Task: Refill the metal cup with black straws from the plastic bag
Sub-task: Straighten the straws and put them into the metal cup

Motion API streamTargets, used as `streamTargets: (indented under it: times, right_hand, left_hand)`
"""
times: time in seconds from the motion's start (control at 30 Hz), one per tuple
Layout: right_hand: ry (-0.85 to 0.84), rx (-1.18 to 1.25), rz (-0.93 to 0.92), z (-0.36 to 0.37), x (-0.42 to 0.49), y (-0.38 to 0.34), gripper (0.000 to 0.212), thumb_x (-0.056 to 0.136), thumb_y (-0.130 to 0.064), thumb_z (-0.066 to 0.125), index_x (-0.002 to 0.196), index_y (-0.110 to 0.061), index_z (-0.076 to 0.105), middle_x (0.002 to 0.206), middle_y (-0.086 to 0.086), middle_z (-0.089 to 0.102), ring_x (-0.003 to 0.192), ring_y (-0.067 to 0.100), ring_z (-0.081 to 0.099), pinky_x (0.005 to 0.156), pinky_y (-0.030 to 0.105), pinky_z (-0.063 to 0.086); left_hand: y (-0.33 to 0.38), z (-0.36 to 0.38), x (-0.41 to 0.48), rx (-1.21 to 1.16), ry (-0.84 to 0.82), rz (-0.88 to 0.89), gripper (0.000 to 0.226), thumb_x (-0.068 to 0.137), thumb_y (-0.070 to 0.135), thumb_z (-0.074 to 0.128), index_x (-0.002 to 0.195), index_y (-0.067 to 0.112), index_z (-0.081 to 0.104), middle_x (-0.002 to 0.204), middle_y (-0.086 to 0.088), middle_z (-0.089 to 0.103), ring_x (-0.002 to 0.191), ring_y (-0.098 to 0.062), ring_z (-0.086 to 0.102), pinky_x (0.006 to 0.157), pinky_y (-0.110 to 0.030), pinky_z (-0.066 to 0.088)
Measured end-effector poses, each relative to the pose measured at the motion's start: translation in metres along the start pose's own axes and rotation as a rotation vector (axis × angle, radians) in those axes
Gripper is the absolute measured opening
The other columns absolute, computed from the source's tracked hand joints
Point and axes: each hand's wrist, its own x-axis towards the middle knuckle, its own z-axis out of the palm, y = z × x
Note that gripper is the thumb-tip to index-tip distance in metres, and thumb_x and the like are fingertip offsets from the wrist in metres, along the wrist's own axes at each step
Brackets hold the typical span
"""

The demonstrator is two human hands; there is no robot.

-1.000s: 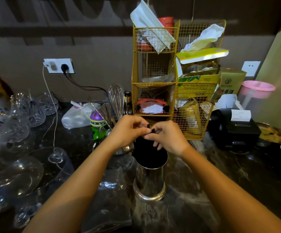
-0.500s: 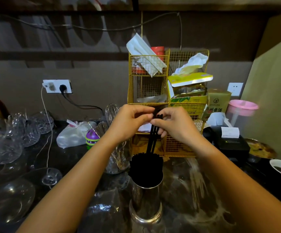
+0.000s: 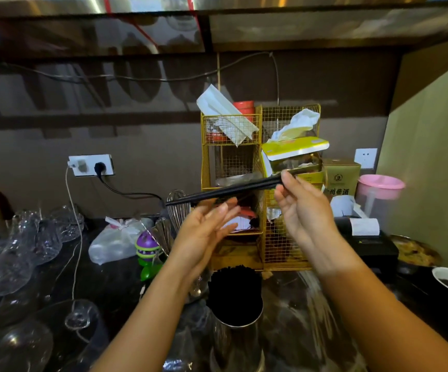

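A few straws are out of the cup!
Right hand (image 3: 302,210) pinches the black straws (image 3: 225,193), now lifted level well above the metal cup (image 3: 235,342) (still packed full); left hand (image 3: 206,229) open-palmed beneath. Looks like evening them before reinserting.

Head-worn view, facing forward and down, close over dark counter (image 3: 110,288), near wall

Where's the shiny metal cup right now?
The metal cup stands low in the middle of the head view, on the dark counter between the person's forearms, packed with black straws, in front of the yellow wire rack.
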Motion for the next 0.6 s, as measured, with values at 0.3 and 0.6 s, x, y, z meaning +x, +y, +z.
streamTargets:
  times: [0.3, 0.6]
  right_hand:
    - [0.152, 0.238, 0.434, -0.017, -0.005, 0.047, 0.009, 0.084, -0.001, 0.053, 0.076, 0.000, 0.057, 0.083, 0.015, 0.054, 0.036, 0.006, 0.058, 0.037, 0.013, 0.047]
    - [-0.048, -0.372, 0.498, -0.023, -0.001, 0.034, 0.020, 0.078, -0.020, 0.064, 0.094, -0.009, 0.058, 0.084, 0.008, 0.068, 0.071, 0.018, 0.067, 0.051, 0.027, 0.057]
  left_hand:
    - [0.013, 0.002, 0.016, 0.039, 0.119, 0.184, 0.020, 0.090, 0.011, 0.042, 0.092, 0.018, 0.060, 0.084, 0.004, 0.073, 0.086, -0.006, 0.068, 0.060, -0.016, 0.054]
    - [0.052, -0.003, 0.031, 0.313, 0.064, 0.183, 0.019, 0.090, 0.011, 0.042, 0.086, 0.016, 0.060, 0.078, 0.000, 0.073, 0.081, -0.012, 0.070, 0.066, -0.020, 0.057]
